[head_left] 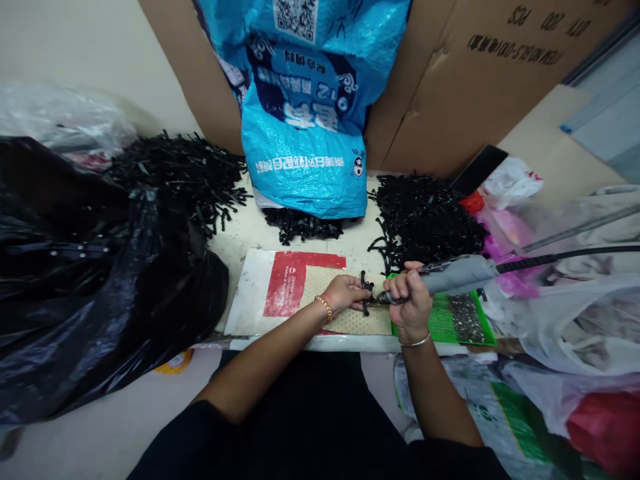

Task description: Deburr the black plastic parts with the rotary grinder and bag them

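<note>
My left hand (345,293) is closed on a small black plastic part (365,293), holding it down on a tan mat (333,303). My right hand (411,300) is wrapped round a grey electric screwdriver (457,273). The tool lies nearly level, and its tip touches the black part from the right. A black cable (565,257) runs from the tool's rear off to the right. Both wrists wear thin bracelets.
Piles of black plastic parts lie at the back left (185,170), centre (303,225) and right (425,217). A green tray (463,320) with small screws sits by my right hand. A blue sack (307,100) stands behind, a black bag (90,280) at left, and clear bags at right.
</note>
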`<action>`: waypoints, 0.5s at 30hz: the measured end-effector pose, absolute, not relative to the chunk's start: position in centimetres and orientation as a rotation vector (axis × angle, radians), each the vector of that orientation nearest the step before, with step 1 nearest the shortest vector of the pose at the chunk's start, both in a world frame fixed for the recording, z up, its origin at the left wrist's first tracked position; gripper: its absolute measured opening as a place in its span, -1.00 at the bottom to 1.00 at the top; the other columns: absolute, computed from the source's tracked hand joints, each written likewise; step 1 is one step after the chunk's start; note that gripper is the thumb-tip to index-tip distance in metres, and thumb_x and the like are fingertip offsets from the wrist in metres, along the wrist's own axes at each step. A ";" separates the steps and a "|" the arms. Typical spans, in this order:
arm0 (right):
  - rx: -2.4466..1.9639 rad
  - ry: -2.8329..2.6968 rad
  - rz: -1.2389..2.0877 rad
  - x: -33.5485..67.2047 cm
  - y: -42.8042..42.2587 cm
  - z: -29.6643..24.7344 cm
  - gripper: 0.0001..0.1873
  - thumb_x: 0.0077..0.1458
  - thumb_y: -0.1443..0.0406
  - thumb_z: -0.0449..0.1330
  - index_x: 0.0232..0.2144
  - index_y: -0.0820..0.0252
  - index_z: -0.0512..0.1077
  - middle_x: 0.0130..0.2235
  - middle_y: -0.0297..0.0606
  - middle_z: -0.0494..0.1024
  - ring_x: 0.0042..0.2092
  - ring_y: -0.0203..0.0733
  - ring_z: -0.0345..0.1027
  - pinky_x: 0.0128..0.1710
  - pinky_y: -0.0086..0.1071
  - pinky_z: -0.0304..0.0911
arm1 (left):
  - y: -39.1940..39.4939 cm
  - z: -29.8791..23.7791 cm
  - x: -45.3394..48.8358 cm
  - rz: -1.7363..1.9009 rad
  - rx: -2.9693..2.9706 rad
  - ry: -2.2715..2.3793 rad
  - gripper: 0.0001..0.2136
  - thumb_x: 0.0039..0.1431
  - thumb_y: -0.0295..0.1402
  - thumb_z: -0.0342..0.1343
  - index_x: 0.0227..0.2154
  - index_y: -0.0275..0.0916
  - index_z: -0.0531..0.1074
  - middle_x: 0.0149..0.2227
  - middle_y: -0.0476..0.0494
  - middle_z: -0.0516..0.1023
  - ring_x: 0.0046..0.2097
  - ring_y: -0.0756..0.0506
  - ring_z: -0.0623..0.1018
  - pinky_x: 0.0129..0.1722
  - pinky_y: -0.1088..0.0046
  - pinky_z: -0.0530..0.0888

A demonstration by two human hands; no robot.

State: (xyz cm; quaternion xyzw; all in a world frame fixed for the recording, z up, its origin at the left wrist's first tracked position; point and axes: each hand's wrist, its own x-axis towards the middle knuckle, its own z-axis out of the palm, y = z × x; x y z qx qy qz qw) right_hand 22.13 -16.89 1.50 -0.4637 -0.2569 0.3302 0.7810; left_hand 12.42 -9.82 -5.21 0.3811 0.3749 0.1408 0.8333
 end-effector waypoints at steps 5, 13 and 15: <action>-1.029 -0.552 0.669 22.6 -16.6 1.7 -0.71 -0.05 0.11 0.30 -0.32 0.09 0.35 -0.69 -0.62 0.09 -0.65 -0.43 -0.03 -0.51 -0.46 0.15 | -9.8 -5.0 12.3 0.296 0.802 0.787 -0.76 -0.09 -0.49 0.40 -0.42 -0.41 0.43 -0.46 -0.16 0.57 -0.46 -0.02 0.58 -0.50 0.53 0.55; -1.059 -0.569 0.657 22.5 -16.5 1.2 -0.69 -0.06 0.09 0.31 -0.34 0.09 0.34 -0.70 -0.61 0.09 -0.66 -0.41 -0.04 -0.54 -0.44 0.10 | -9.8 -5.3 12.4 0.297 0.799 0.782 -0.76 -0.08 -0.48 0.40 -0.41 -0.40 0.42 -0.50 -0.12 0.55 -0.49 -0.01 0.56 -0.52 0.55 0.54; -1.063 -0.587 0.656 22.5 -16.5 1.2 -0.70 -0.05 0.09 0.30 -0.34 0.08 0.34 -0.70 -0.61 0.09 -0.66 -0.41 -0.03 -0.54 -0.43 0.10 | -9.8 -5.3 12.4 0.299 0.797 0.782 -0.74 -0.10 -0.47 0.41 -0.42 -0.40 0.43 -0.51 -0.11 0.55 -0.50 0.00 0.56 -0.52 0.56 0.53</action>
